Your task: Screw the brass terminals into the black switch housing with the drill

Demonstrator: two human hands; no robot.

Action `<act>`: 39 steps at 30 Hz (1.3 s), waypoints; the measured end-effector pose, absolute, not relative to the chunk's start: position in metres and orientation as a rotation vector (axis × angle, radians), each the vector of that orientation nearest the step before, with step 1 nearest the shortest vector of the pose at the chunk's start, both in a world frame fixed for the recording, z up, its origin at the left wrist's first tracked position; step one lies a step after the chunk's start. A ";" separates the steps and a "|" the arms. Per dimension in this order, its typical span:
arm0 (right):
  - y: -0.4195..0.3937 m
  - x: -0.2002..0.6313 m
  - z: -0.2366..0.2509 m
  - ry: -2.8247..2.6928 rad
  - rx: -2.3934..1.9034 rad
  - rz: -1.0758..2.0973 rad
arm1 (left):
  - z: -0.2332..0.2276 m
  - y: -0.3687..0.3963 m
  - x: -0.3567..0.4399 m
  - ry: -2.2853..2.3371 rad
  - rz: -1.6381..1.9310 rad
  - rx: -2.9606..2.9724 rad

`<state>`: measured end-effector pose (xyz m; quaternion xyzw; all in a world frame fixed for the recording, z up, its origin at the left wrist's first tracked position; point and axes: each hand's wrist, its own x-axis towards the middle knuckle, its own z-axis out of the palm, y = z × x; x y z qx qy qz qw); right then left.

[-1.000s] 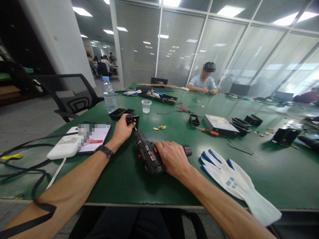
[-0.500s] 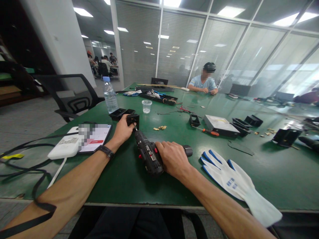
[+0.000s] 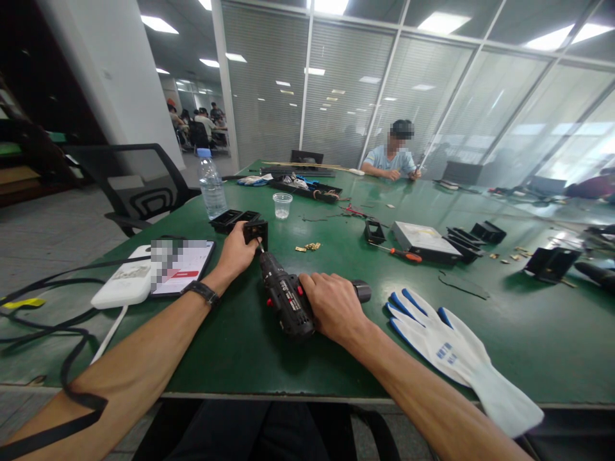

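My left hand (image 3: 237,251) grips a small black square frame part (image 3: 256,231) standing on the green table (image 3: 269,349). My right hand (image 3: 335,305) is closed around the handle of a black cordless drill (image 3: 287,299) lying low over the table. The drill's bit points up-left and its tip touches the black part just below my left thumb. A black watch sits on my left wrist. More black frame parts (image 3: 232,219) lie just behind the held one.
A phone (image 3: 180,264) on a white power bank (image 3: 125,283) lies left, with black cables. White-blue gloves (image 3: 456,351) lie right. Water bottle (image 3: 211,183), plastic cup (image 3: 282,204), brass screws (image 3: 310,246), red screwdriver (image 3: 402,253), grey box (image 3: 424,239), more black parts. A person sits at the far end.
Nothing has visibly moved; both hands, the drill and the black part keep the same position. The person at the far end shifts slightly.
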<state>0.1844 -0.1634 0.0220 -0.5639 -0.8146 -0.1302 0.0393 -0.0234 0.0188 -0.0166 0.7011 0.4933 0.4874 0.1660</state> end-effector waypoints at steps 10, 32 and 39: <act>-0.163 0.184 0.021 -2.498 -1.726 -0.387 | -0.018 0.020 -0.023 1.433 1.382 2.005; -0.163 0.183 0.023 -2.516 -1.764 -0.374 | -0.017 0.020 -0.024 1.387 1.379 2.019; -0.164 0.183 0.023 -2.511 -1.763 -0.375 | -0.016 0.020 -0.025 1.386 1.392 2.028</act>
